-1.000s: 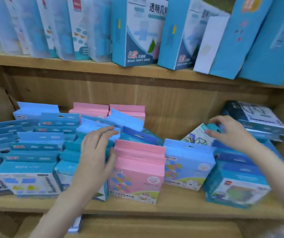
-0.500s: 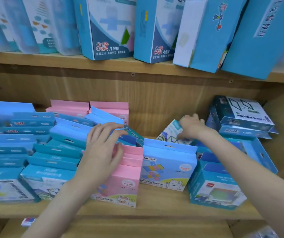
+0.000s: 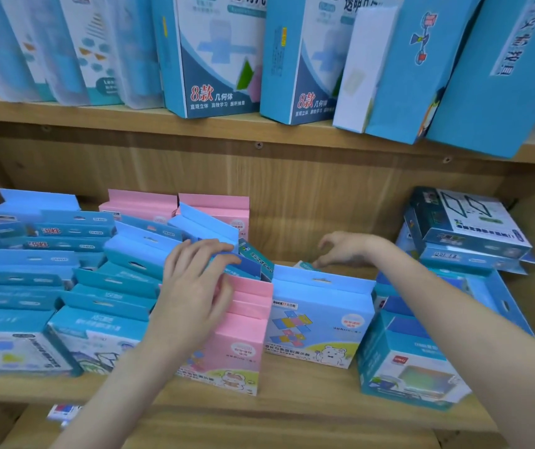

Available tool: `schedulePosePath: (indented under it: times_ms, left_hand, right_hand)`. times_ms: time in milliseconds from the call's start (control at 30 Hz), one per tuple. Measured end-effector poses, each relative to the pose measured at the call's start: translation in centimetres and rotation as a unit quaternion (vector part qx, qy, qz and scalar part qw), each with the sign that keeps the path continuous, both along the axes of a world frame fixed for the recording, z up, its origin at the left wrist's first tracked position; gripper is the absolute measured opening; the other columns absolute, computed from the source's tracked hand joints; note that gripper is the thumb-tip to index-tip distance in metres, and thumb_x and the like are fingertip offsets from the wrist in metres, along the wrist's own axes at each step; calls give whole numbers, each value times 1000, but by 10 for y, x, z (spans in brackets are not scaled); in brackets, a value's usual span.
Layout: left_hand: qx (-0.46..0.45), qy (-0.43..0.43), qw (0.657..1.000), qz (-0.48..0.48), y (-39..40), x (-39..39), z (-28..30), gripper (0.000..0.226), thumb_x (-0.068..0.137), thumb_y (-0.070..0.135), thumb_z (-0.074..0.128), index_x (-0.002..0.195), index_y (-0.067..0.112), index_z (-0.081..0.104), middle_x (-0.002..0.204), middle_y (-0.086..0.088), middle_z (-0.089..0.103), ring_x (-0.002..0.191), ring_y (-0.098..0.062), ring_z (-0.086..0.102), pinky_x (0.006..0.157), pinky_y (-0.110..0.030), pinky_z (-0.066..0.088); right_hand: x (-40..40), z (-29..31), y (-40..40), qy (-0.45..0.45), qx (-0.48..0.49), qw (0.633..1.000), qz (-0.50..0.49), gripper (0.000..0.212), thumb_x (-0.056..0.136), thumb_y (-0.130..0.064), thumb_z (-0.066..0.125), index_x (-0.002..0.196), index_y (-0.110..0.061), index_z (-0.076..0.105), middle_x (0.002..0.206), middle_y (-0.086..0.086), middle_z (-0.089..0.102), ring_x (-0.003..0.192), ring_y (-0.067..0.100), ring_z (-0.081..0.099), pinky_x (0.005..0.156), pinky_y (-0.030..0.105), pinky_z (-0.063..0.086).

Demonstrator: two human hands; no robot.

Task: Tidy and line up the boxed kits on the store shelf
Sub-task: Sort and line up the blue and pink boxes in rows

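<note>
Tidying appears partly done: blue kits (image 3: 65, 303) left of the front pink kit (image 3: 237, 338) stand in rough rows, while boxes behind and right of it lie askew. Left hand (image 3: 194, 286) rests on that kit's top, fingers extended. Right hand (image 3: 347, 249), fingers curled, touches a small box (image 3: 305, 265) behind; grip unclear.

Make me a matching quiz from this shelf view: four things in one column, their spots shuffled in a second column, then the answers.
1. front pink box
2. light blue bear box
3. dark stacked kits
4. tall 8款 boxes

A. upper shelf
B. far right, lying flat
C. under the left hand
D. in front of the right hand

Pairs: 1-C, 2-D, 3-B, 4-A
</note>
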State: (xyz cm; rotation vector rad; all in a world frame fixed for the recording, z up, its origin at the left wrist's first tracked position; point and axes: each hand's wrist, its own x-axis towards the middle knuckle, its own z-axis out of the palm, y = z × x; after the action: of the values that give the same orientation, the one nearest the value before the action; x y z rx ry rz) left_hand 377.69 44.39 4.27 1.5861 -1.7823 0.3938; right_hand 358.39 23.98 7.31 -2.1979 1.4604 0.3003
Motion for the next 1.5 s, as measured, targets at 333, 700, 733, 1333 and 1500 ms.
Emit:
schedulePosePath:
  times_ms: [333,700,733,1333,1500]
  left_hand:
    - [87,-20,994,-67,-43,-31,22,32,82,32,38,94,24,66,95,13,64,96,-4,50,104,-33,15]
    - [229,51,963,-132,-66,-19,17,35,78,52,38,76,29,64,74,12,66,71,-7,56,99,-29,31]
    - [227,56,963,-131,-66,-19,15,29,80,49,42,76,30,64,73,12,66,71,-6,57,99,-30,32]
    - [117,29,981,-152,-54,-20,21,32,86,38,44,85,19,70,89,13,68,82,-5,58,83,-37,45]
    - [-36,53,994,-87,-35,-8,32,30,89,26,43,88,13,70,96,6,68,90,-9,56,86,-40,41]
  right_hand:
    - [-9,-10,-27,4,179,982,-54,67,91,-50,45,145,-16,24,147,15,32,127,34,42,102,45,38]
    - [7,-25,-30,5,196,980,-18,49,93,-28,51,136,-8,38,143,10,38,130,26,38,101,39,37]
    - [6,-24,-31,-10,179,984,-16,49,92,-26,53,135,-8,40,142,9,40,129,25,38,99,37,37]
    - [-36,62,63,-137,-379,894,195,63,77,-12,72,127,-27,36,124,-2,27,82,19,53,66,30,50]
    - [-57,75,107,-166,-551,794,193,46,72,1,71,113,-7,53,107,17,54,88,36,54,74,38,45]
